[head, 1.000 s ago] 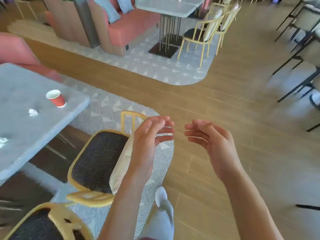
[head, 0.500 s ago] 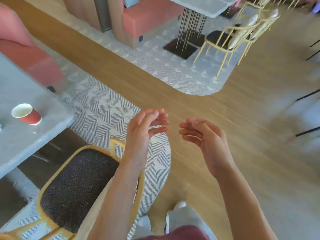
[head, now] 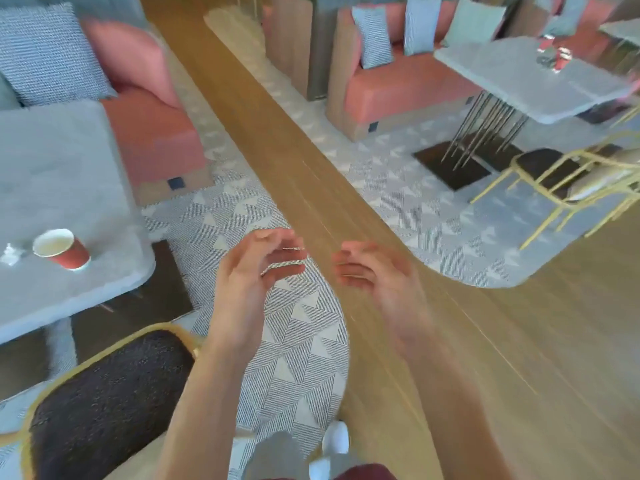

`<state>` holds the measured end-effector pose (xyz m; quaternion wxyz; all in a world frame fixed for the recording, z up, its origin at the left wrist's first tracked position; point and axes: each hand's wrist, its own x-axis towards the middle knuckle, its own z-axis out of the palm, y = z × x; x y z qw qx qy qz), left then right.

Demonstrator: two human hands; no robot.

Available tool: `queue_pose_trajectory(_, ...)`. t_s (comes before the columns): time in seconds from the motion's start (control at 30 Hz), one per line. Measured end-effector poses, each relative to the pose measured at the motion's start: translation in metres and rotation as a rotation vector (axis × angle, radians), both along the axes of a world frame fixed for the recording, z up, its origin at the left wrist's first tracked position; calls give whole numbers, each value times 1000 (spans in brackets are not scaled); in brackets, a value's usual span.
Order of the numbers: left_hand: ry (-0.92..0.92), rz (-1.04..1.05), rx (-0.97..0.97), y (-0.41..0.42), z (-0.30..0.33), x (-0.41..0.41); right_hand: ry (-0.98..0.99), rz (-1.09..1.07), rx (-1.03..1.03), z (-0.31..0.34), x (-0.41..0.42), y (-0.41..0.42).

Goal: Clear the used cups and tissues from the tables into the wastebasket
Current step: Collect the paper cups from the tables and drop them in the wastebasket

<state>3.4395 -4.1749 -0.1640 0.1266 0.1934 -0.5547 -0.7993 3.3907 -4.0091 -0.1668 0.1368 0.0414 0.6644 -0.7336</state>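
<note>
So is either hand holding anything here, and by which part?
Nothing is held. The left hand and right hand hang loosely curled over the floor; the red cup stands untouched on the table.

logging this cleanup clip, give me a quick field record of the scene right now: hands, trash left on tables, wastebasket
left hand: left hand in mid-air, fingers loosely curled, holds nothing
right hand: right hand in mid-air, fingers loosely curled, holds nothing
near table: grey stone-look table at left
cup: red paper cup with white inside, upright near the table's corner
tissue: crumpled white tissue just left of the cup
far table: second grey table at upper right, blurred red items on it
wastebasket: not in view
</note>
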Motion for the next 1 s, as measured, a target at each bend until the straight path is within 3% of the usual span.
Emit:
queue_pose_trajectory(0.43, 42, 389, -20, -63, -19, -97, -13, 410, -71, -9, -167, -91)
queue_pose_trajectory(0.77, 46, 622, -45, -192, -20, -190, -15, 671, -7, -13, -289, -250)
queue_pose_trajectory(1.0, -5, 857, -62, -267, -11, -200, -27, 869, 7, -7, -319, -352)
